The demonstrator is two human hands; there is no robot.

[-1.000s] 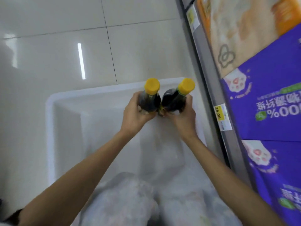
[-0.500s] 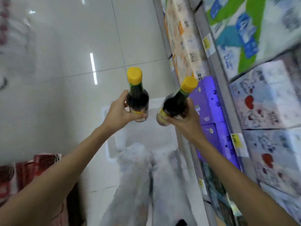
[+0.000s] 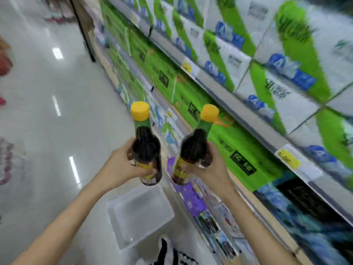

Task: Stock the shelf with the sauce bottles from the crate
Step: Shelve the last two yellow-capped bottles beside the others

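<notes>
I hold two dark sauce bottles with yellow caps at chest height. My left hand (image 3: 122, 166) grips the left sauce bottle (image 3: 145, 148) around its lower body, and that bottle stands upright. My right hand (image 3: 214, 170) grips the right sauce bottle (image 3: 194, 148), which tilts to the right. The two bottles are a little apart. Far below them, the white plastic crate (image 3: 141, 213) sits on the floor beside the shelf (image 3: 236, 109) on my right. The picture is blurred by motion.
The shelves on the right carry green and white-blue packages, with yellow price tags (image 3: 288, 159) on the rails. Purple packs (image 3: 191, 197) fill a low shelf next to the crate. Glossy white floor (image 3: 57, 131) stretches along the aisle to the left.
Both hands have lifted the bottles out of the crate and well above it. My view has swung up from the crate to the aisle and higher shelves.
</notes>
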